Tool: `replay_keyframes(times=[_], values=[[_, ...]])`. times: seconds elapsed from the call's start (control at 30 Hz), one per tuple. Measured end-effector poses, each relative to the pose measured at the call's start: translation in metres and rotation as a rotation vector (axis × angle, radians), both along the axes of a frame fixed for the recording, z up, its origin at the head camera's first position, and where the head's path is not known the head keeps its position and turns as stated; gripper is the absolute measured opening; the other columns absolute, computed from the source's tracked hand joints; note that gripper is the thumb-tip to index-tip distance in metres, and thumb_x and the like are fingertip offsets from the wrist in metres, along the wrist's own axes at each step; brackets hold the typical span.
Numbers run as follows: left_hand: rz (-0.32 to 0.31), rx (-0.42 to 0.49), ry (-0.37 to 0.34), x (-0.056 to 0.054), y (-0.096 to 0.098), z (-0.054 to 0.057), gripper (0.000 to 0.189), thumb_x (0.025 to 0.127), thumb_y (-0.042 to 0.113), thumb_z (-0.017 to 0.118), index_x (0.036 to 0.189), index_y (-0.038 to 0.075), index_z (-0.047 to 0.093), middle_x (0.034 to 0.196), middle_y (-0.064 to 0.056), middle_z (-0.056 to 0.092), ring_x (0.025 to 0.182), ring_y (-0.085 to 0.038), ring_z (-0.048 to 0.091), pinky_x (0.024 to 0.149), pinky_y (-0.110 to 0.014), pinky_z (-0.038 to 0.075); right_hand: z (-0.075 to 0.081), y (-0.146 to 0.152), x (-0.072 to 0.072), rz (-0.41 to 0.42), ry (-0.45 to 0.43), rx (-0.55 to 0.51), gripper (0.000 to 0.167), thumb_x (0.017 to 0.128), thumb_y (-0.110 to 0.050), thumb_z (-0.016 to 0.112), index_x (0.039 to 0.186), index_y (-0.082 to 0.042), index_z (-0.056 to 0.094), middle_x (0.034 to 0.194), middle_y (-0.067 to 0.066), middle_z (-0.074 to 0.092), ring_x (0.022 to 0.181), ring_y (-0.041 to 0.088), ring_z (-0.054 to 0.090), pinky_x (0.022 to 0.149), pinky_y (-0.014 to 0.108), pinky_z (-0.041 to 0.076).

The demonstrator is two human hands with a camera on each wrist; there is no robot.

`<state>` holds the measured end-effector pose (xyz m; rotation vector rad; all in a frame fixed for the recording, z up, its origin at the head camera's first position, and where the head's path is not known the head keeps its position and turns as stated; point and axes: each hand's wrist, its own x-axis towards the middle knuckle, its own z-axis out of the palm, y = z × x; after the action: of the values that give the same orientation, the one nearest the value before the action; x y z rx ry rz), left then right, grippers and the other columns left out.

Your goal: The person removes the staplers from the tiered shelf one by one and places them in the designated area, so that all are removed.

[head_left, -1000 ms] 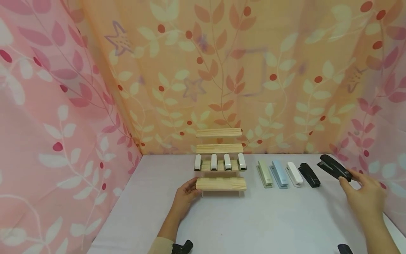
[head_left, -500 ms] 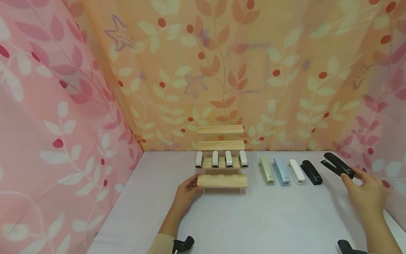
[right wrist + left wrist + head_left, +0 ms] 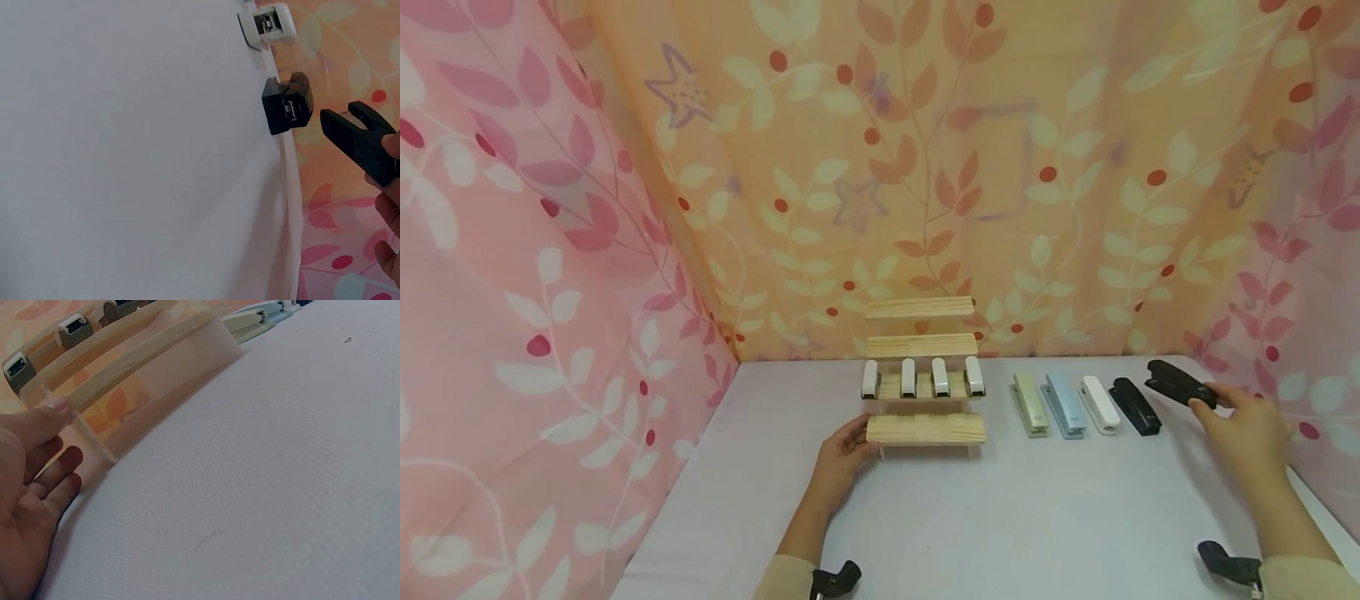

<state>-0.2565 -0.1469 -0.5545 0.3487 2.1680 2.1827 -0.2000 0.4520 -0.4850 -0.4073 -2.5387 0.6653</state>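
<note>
Two hands engaged: right hand (image 3: 1251, 429) pinches black stapler (image 3: 1178, 383) above tabletop (image 3: 1037, 517), right of second black stapler (image 3: 1136, 407); left hand (image 3: 841, 458) grips wooden rack (image 3: 925, 429). Advise steady pinch, avoiding that neighbour.

Front tabletop (image 3: 1037, 517) passable; 4 staplers (image 3: 1063, 406) beside rack (image 3: 925, 429), gaps seemingly narrow.
</note>
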Motion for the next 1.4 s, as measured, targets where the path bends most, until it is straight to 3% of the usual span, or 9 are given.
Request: replay_keyframes(times=[0.23, 0.7, 1.13, 1.4], values=[[0.003, -0.011, 0.010, -0.001, 0.000, -0.002, 0.065, 0.091, 0.016, 0.079, 0.149, 0.006, 0.051, 0.147, -0.015, 0.057, 0.130, -0.027, 0.059, 0.099, -0.022, 0.055, -0.002, 0.012, -0.013, 0.034, -0.067, 0.024, 0.054, 0.099, -0.032, 0.066, 0.134, 0.008, 0.057, 0.129, 0.040, 0.056, 0.111, 0.061, 0.044, 0.085, 0.070, 0.027], [-0.003, -0.011, 0.023, 0.001, -0.001, 0.000, 0.065, 0.093, 0.012, 0.076, 0.151, 0.001, 0.047, 0.149, -0.020, 0.054, 0.131, -0.029, 0.059, 0.098, -0.020, 0.055, -0.012, 0.026, -0.033, 0.021, -0.124, -0.011, 0.056, 0.098, -0.034, 0.067, 0.132, 0.010, 0.058, 0.125, 0.039, 0.058, 0.108, 0.059, 0.045, 0.083, 0.068, 0.025], [-0.011, -0.017, 0.026, -0.002, -0.001, 0.003, 0.066, 0.091, 0.016, 0.078, 0.150, 0.005, 0.050, 0.149, -0.015, 0.055, 0.132, -0.029, 0.058, 0.100, -0.022, 0.054, -0.021, 0.029, -0.030, -0.001, -0.234, -0.081, 0.070, 0.093, -0.048, 0.072, 0.130, 0.009, 0.056, 0.120, 0.038, 0.058, 0.102, 0.054, 0.044, 0.078, 0.061, 0.029], [-0.006, -0.012, 0.005, 0.000, -0.001, 0.002, 0.067, 0.091, 0.017, 0.079, 0.150, 0.005, 0.050, 0.147, -0.014, 0.057, 0.132, -0.029, 0.058, 0.099, -0.021, 0.054, -0.019, 0.031, -0.025, 0.029, -0.292, -0.039, 0.062, 0.089, -0.041, 0.078, 0.121, 0.009, 0.058, 0.110, 0.035, 0.063, 0.097, 0.052, 0.049, 0.073, 0.057, 0.035]])
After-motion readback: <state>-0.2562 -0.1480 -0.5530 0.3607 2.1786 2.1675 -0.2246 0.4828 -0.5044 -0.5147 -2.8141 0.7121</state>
